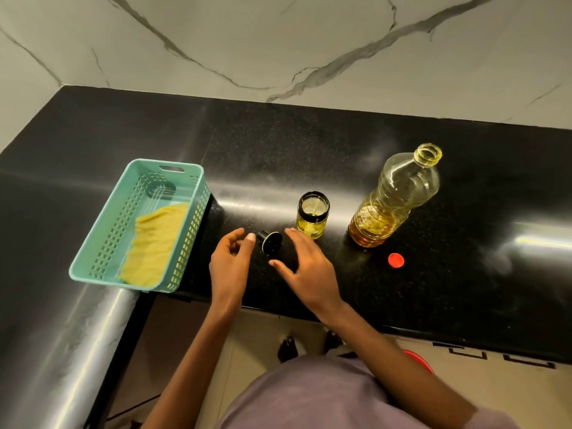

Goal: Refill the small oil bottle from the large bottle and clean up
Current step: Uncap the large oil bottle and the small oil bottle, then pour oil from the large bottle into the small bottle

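Both hands hover low over the black desk (309,144) — left hand (230,263) and right hand (306,274) with fingers spread and grasping nothing — flanking the small bottle's black cap (270,242), which lies tipped on its side. Just behind it the small oil bottle (312,215) stands upright and uncapped, the large bottle (394,196) upright to its right, mouth open, its red cap (396,260) lying near its base. No label is legible — a teal basket (102,243) at left holds a yellow cloth (154,243).
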Demonstrator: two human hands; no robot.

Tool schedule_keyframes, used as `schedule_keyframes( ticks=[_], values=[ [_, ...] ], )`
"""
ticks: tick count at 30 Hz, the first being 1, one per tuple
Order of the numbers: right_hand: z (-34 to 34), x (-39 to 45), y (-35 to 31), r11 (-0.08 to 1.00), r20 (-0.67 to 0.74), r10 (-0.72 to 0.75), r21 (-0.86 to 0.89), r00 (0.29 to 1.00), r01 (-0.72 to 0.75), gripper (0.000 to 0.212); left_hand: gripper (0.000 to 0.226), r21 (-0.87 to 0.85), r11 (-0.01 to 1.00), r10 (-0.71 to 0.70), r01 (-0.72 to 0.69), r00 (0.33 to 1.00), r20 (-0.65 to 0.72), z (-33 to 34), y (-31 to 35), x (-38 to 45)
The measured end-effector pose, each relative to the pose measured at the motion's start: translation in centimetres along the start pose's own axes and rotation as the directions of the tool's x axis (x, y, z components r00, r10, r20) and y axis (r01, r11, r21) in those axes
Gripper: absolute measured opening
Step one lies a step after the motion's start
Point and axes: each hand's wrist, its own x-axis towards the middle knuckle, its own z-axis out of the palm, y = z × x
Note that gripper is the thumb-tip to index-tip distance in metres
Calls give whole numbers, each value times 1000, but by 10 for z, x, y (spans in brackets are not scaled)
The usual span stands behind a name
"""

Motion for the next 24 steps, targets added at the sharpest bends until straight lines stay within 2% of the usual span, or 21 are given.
schedule_keyframes(
  ticks=[3,5,8,10,13,17,20,24],
  values=[
    [-35,-27,15,985,-237,107,160,966,-70,45,31,100,979,175,-179,983,48,18,12,-4],
    [-57,-37,28,957,-322,214,259,922,-132,40,35,166,947,268,-275,961,69,33,17,-4],
    [-83,-36,49,925,-417,328,326,848,-197,48,55,269,893,341,-362,932,121,58,23,0],
    [-96,-27,59,901,-453,382,375,805,-217,61,76,329,875,318,-355,934,164,71,26,6],
    [-107,-4,78,888,-419,395,403,818,-223,84,95,405,861,244,-306,949,199,88,29,16],
    [-114,31,96,871,-306,357,450,882,-196,98,93,428,840,274,-335,941,199,102,31,22],
    [-118,50,101,876,-263,279,465,924,-132,96,78,446,809,314,-384,923,225,108,30,24],
    [-118,64,97,879,-281,260,465,924,-106,90,68,421,812,341,-406,913,222,113,28,26]
  ],
)
